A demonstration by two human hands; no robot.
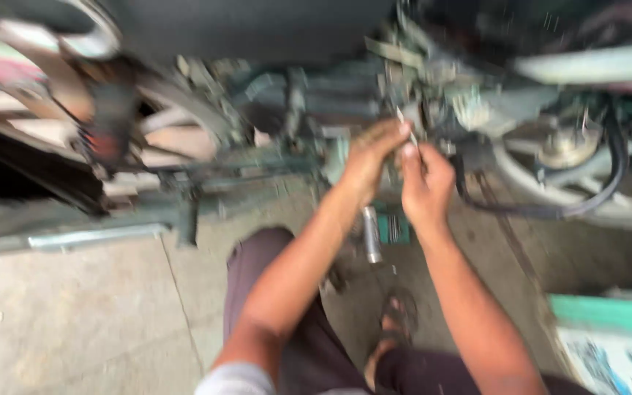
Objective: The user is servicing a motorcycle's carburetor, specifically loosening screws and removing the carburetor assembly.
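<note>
Down on the floor below the two hands sits a small green packet, flat and roughly rectangular, lying just beside a metal socket tube; motion blur hides any detail on its face. Over at the lower right corner there's a flat rectangular box or printed sheet on the ground: a teal-green band runs along its top edge, and beneath that a white surface carries blurred blue-black print, cut off by the frame's edge.
</note>
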